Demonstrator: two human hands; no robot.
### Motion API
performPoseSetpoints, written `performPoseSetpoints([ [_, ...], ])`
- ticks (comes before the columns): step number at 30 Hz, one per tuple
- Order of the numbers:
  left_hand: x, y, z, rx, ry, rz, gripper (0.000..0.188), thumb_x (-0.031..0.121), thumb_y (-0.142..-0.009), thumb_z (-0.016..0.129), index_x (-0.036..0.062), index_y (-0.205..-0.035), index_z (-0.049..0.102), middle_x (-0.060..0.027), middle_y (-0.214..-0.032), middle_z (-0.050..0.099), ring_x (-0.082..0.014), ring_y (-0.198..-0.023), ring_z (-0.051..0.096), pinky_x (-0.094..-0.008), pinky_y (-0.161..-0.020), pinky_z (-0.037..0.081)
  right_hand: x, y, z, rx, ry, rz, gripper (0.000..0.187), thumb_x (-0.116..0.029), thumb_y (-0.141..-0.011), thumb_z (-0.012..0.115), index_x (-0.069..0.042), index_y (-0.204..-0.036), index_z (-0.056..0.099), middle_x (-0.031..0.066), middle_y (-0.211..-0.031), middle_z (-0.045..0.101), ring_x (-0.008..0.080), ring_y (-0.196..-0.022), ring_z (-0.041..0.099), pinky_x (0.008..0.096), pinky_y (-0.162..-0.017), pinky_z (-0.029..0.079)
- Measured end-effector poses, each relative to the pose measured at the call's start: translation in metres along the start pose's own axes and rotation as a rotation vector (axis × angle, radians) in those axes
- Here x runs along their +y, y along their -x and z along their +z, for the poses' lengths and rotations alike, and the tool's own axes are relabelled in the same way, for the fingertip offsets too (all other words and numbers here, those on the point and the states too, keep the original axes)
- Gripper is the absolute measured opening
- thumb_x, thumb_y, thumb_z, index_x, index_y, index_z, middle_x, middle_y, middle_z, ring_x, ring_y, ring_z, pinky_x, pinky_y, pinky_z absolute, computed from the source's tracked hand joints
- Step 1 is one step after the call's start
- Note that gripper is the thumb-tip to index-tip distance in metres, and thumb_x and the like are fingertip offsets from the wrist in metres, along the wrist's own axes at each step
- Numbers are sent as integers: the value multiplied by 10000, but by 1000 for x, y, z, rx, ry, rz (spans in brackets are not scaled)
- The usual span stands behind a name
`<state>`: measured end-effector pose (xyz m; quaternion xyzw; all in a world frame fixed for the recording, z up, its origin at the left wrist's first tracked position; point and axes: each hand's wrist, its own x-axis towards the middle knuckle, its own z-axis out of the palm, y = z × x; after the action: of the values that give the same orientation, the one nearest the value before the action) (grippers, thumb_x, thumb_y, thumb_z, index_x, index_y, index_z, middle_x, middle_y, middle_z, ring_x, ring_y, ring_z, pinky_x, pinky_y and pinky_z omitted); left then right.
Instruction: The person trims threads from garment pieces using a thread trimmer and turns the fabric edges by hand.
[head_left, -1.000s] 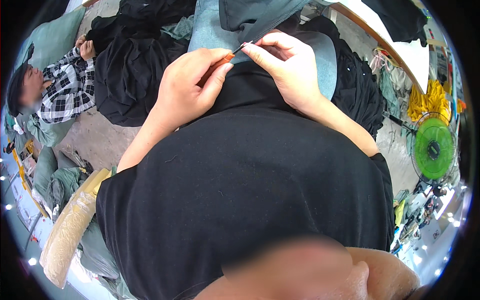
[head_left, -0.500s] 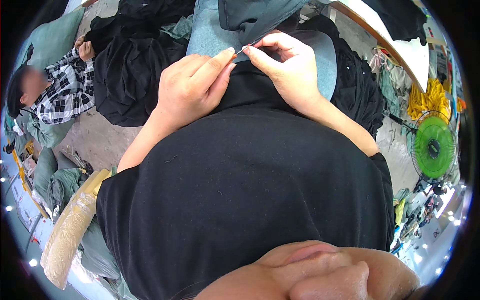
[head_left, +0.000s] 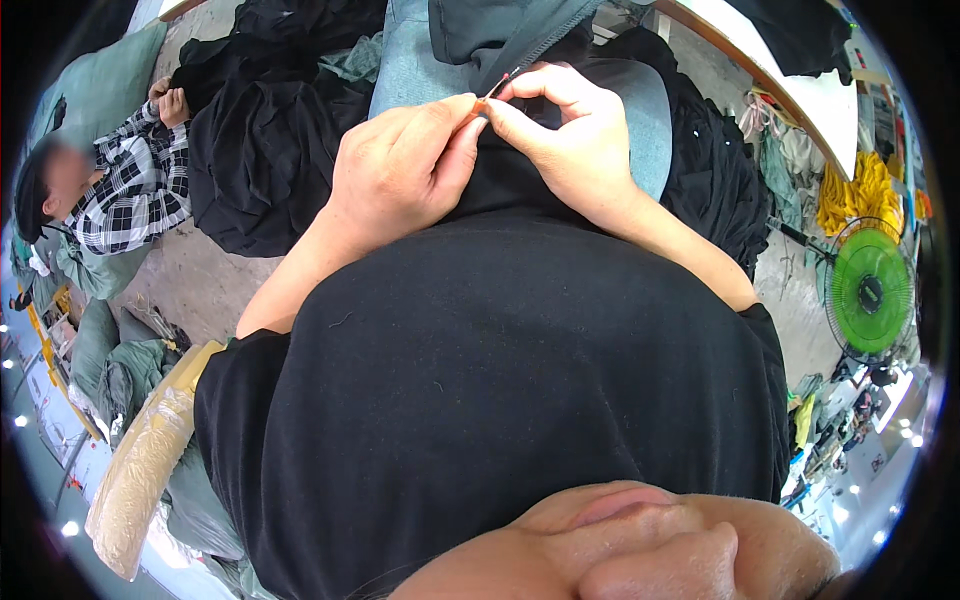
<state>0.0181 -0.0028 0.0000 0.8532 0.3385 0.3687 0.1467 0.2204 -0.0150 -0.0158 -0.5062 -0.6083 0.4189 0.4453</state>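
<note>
My left hand is closed, thumb and forefinger pinching a slim little tool that looks like a seam ripper; its handle is mostly hidden by the fingers. Opposite it, my right hand pinches the edge of a dark grey garment between thumb and forefinger. The fingertips of both hands meet at this edge, where a small red spot shows. From there the cloth runs up over my lap, across a light blue cloth.
Black garments lie heaped left of my lap, more on the right. A person in a checked shirt sits at far left. A white table curves along the upper right, above yellow cloth and a green fan.
My left hand has moved slightly right and up, bringing its fingertips against my right hand's. The tool's thin metal shaft, bare before, is now mostly covered. The garment has shifted slightly left.
</note>
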Motion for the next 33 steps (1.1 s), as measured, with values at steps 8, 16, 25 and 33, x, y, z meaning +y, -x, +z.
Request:
performPoseSetpoints([
  [8, 1, -15, -2, -36, -6, -22, 148, 59, -855, 753, 32, -993, 707, -73, -820, 729, -200, -655, 705, -298, -579, 542, 1, -2, -3, 10, 135, -97, 121, -69, -837, 796, -20, -935, 744, 55, -959, 736, 151, -945, 672, 292, -867, 527],
  [16, 2, -29, 6, 2, 19, -40, 136, 68, -841, 763, 52, -964, 709, -62, -744, 693, -199, -618, 684, -302, -555, 520, 9, -2, -4, 19, 160, -108, 143, -80, -825, 793, -20, -942, 738, 61, -939, 731, 176, -956, 672, 309, -876, 528],
  [25, 1, -43, 14, 2, 53, -70, 96, 98, -859, 746, 79, -947, 710, -53, -692, 666, -198, -598, 674, -305, -548, 510, 9, -2, -9, -21, 201, -126, 175, -122, -833, 802, -24, -965, 743, 67, -928, 722, 188, -944, 673, 324, -861, 533],
  [33, 3, -57, 18, 0, 95, -33, 129, 20, -905, 743, 10, -1030, 718, -16, -679, 636, -60, -577, 588, -197, -528, 439, 10, -3, -11, -20, 205, -117, 191, -121, -833, 792, -19, -985, 735, 83, -955, 714, 206, -930, 670, 341, -855, 538],
])
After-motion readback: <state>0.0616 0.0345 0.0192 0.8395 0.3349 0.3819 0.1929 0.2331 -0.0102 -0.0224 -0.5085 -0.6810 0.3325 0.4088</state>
